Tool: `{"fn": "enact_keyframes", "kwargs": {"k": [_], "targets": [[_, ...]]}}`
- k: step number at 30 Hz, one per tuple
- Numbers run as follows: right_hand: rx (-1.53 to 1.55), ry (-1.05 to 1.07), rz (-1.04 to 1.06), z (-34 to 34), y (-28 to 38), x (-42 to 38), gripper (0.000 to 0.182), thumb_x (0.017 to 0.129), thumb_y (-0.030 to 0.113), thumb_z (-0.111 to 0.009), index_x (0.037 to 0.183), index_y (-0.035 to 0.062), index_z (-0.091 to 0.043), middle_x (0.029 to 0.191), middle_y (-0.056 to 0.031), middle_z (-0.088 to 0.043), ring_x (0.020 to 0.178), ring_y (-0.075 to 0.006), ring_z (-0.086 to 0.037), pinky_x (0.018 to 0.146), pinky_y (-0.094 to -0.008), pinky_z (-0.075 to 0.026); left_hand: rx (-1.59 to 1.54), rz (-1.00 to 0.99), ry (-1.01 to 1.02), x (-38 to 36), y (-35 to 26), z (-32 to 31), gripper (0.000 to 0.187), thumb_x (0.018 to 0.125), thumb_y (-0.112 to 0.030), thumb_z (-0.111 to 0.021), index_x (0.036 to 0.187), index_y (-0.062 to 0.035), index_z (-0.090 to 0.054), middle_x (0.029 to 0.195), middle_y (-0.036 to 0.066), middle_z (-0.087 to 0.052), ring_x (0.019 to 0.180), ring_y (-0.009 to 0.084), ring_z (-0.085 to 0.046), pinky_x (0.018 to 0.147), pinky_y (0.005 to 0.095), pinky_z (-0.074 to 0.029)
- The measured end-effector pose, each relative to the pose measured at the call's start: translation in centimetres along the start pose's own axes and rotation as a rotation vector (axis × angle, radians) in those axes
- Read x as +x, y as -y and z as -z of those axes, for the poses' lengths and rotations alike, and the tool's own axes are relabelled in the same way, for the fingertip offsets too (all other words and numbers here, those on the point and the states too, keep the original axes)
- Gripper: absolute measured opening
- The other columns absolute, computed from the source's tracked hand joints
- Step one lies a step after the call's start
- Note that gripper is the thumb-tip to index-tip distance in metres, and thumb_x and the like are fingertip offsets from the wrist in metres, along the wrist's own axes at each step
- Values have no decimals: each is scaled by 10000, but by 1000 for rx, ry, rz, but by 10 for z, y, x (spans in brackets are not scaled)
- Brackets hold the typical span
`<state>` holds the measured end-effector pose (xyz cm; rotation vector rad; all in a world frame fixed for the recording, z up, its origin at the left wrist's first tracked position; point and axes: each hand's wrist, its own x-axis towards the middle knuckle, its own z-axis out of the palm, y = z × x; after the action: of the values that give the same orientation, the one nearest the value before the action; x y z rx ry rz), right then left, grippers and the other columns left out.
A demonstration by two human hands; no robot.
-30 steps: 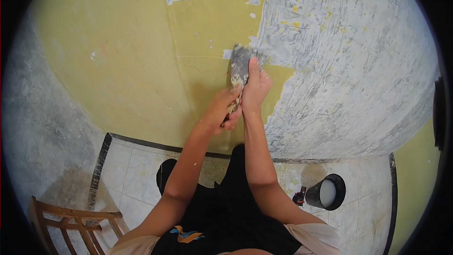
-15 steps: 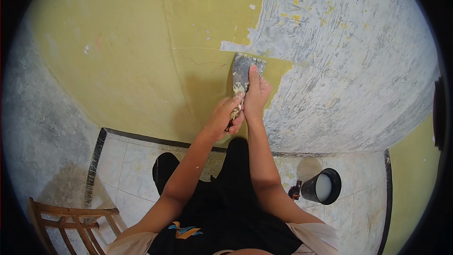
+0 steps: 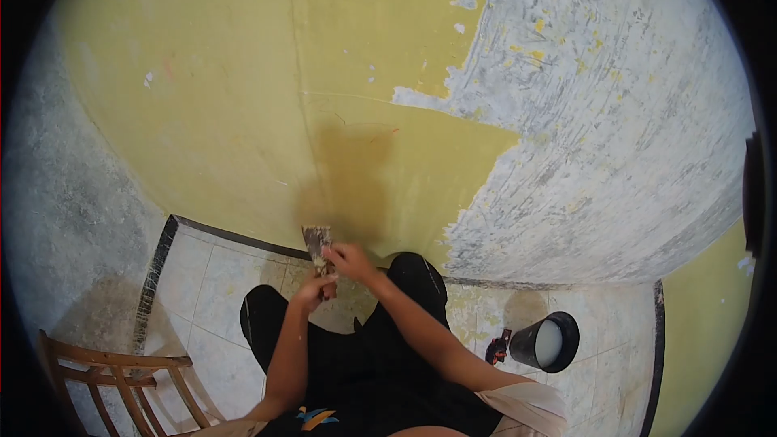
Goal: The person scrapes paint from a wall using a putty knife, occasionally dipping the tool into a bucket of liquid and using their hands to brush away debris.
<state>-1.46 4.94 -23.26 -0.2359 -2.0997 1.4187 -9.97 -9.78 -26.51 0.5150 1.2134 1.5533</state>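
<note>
A paint scraper with a worn, crusted metal blade points up and away from me, low in front of the wall. Its handle is wrapped by my left hand. My right hand is closed at the scraper's neck and lower blade, fingers bent against it. Both hands are over my knees, apart from the wall. Ahead, the wall has yellow paint with a ragged edge, and a scraped grey-white area lies to the right.
On the tiled floor to the right stands a black bucket holding whitish liquid. A small dark and red object lies beside it. A wooden chair is at lower left, near a grey wall. Dark skirting runs along the wall's foot.
Both hands have drawn the scraper down and left, away from the paint edge toward my knees. My right hand has shifted from the blade's face to its neck. The view has tilted slightly.
</note>
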Motion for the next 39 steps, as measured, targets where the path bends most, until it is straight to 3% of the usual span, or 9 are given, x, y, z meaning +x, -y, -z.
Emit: {"fn": "enact_keyframes", "kwargs": {"k": [1, 4, 6, 10, 15, 19, 23, 25, 39], "targets": [[-1, 4, 7, -8, -19, -8, 497, 1026, 387, -606, 729, -10, -643, 565, -137, -575, 459, -201, -523, 485, -377, -429, 32, 7, -193, -1, 7, 2, 196, 942, -176, -698, 822, -59, -596, 585, 24, -520, 484, 146, -507, 474, 306, -392], [-13, 118, -130, -32, -33, -18, 497, 1051, 407, -553, 801, -5, -670, 601, -103, -605, 526, -165, -557, 534, -357, -451, -38, -109, -380, 2, 22, 0, 234, 961, -185, -671, 774, -67, -594, 535, 10, -496, 430, 133, -483, 423, 288, -361], [239, 115, -234, -37, -36, -9, 524, 1068, 418, -511, 809, -9, -671, 621, -95, -620, 570, -162, -574, 575, -344, -464, -94, -159, -426, 8, 23, 0, 242, 963, -194, -671, 768, -66, -605, 541, 11, -505, 434, 131, -488, 418, 291, -364], [9, 89, -115, -36, -49, -8, 557, 1070, 441, -495, 797, -18, -656, 640, -77, -633, 584, -167, -587, 585, -346, -470, -92, -114, -641, 17, 25, 0, 220, 967, -217, -671, 809, -66, -644, 551, 11, -522, 439, 126, -499, 409, 295, -375], [26, 154, -419, -40, -73, -6, 562, 1057, 492, -490, 859, 4, -686, 642, -82, -631, 593, -179, -604, 600, -356, -475, -258, -16, -624, 22, 33, -1, 305, 983, -334, -656, 777, -137, -547, 538, -1, -486, 436, 144, -491, 439, 295, -397], [-82, 115, -340, -46, -88, -15, 661, 1027, 575, -457, 879, -13, -721, 658, -138, -661, 581, -246, -643, 610, -392, -509, -493, -6, -567, 34, 56, 20, 384, 1002, -452, -598, 794, -132, -551, 544, 11, -487, 429, 159, -481, 407, 309, -389], [-111, 369, -532, -40, -99, -8, 609, 1023, 551, -458, 856, 19, -701, 663, -121, -660, 511, -219, -619, 524, -386, -500, -489, -8, -501, 40, 53, 17, 501, 1007, -597, -503, 757, -163, -531, 503, 3, -479, 422, 156, -488, 437, 302, -414], [-160, 466, -663, -44, -106, -17, 568, 987, 548, -515, 852, 23, -686, 668, -107, -674, 512, -211, -643, 502, -365, -514, -493, 7, -525, 36, 54, 14, 506, 1008, -600, -500, 758, -161, -531, 503, 3, -481, 423, 156, -492, 437, 301, -414], [-396, 578, -683, -43, -102, -22, 752, 908, 725, -518, 789, 4, -697, 691, -117, -688, 562, -237, -676, 572, -395, -537, -481, -12, -654, 35, 45, 16, 537, 987, -648, -502, 897, -121, -553, 562, 3, -476, 445, 160, -477, 418, 294, -375]]}}
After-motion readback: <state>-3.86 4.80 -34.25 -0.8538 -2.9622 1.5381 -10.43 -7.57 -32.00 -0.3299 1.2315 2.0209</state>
